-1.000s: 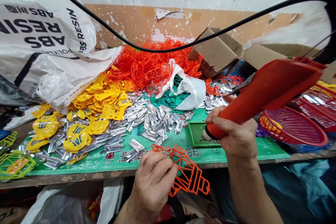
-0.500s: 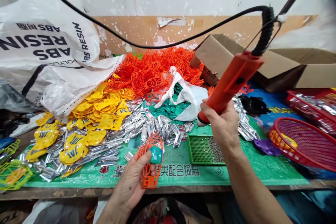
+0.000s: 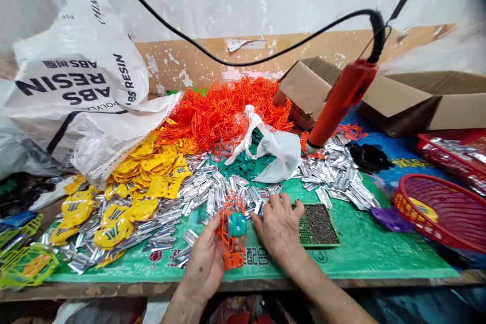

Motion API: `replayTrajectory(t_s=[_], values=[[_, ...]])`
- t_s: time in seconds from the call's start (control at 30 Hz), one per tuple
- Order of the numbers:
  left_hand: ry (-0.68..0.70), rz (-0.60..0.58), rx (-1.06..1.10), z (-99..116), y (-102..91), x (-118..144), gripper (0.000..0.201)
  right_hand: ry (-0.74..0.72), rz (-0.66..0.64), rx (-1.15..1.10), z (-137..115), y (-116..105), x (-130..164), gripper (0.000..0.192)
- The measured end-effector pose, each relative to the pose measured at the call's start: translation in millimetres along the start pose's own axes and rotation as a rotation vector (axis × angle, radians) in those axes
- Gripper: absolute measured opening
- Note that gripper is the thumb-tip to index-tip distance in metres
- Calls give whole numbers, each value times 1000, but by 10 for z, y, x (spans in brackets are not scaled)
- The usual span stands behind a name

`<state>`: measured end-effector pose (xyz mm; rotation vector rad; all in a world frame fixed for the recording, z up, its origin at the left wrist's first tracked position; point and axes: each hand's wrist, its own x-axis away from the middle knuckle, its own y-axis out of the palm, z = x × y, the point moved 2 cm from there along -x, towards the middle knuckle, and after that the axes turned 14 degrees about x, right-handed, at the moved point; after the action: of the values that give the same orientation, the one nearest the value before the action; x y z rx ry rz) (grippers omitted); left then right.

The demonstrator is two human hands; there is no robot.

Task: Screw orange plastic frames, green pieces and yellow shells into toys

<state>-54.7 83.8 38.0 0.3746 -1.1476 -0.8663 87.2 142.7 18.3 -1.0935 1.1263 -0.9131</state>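
Observation:
My left hand (image 3: 208, 259) is closed around an orange plastic lattice frame (image 3: 232, 258), holding it upright near the front of the bench. A teal plastic piece (image 3: 237, 224) with a small blue label sits in the frame's upper half. To the right, my right hand (image 3: 280, 224) is back up with bent, parted fingers, over the left end of the green tray (image 3: 338, 241); nothing shows in it. Small dark screws (image 3: 322, 225) fill the tray's right part. A red electric screwdriver (image 3: 341, 101) hangs free by its cable, above and right of my right hand.
Yellow plastic pieces (image 3: 152, 164) heap up on the left, orange lattice parts (image 3: 228, 109) behind. Silver metal strips (image 3: 205, 187) scatter across the green sheet. A white bag (image 3: 279, 149) holds teal pieces. Cardboard boxes (image 3: 402, 96) and a red basket (image 3: 436, 207) stand right.
My right hand has let go of the electric screwdriver and moved down and left to the tray. The screwdriver now hangs by itself. My left hand still holds the frame, slightly farther right.

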Motion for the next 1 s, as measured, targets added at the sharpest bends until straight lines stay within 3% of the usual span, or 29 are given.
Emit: replayTrajectory(t_s=[0.13,0.23,0.37,0.6,0.8,0.87,1.0], values=[[32,-195,-30,30,-66,22,17,-1,-24,-12,-21,34,-9,27],[55,-268,-82,73,-116,40,18,13,-79,-59,-4,32,-19,22],[33,-265,-118,127,-165,51,21,69,-112,-154,5,30,-48,14],[83,-150,-98,257,-249,87,25,129,-70,-310,16,69,-41,7],[140,-199,-122,306,-268,121,21,144,-45,-615,96,-132,9,19],[151,-216,-129,287,-242,130,22,101,-119,-815,79,-262,41,25],[128,-268,-68,188,-156,144,19,59,-453,-1397,-82,-483,173,29]])
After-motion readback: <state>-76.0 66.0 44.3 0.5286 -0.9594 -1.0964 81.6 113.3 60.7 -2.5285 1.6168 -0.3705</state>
